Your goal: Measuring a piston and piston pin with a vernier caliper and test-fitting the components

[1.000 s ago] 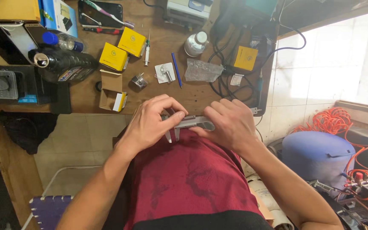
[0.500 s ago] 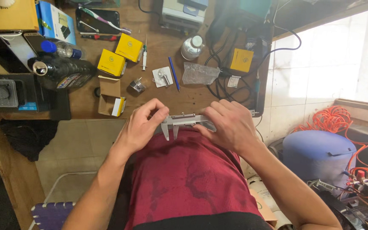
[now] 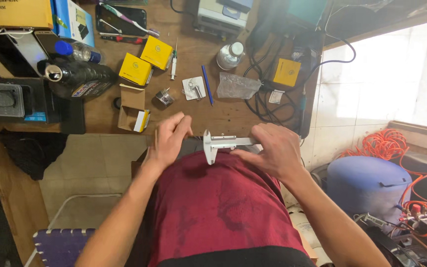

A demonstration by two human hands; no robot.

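Observation:
My right hand [image 3: 273,151] grips a silver vernier caliper [image 3: 221,144] by its beam, just above my red shirt at the near edge of the wooden workbench [image 3: 223,111]. The caliper's jaws point down toward my chest. My left hand [image 3: 170,139] hovers to the left of the caliper jaws with fingers loosely curled and apart, touching nothing that I can see. A small metal part [image 3: 164,97] lies on the bench beyond my left hand.
Yellow boxes [image 3: 135,69], an open cardboard box [image 3: 132,110], a dark bottle [image 3: 77,76], a blue pen [image 3: 207,85], a clear plastic bag [image 3: 237,85] and black cables [image 3: 273,101] lie on the bench. A blue tank [image 3: 366,185] with orange hose [image 3: 386,144] stands at right.
My left hand has let go of the caliper and moved left and away. The caliper jaws now show openly, held by my right hand alone.

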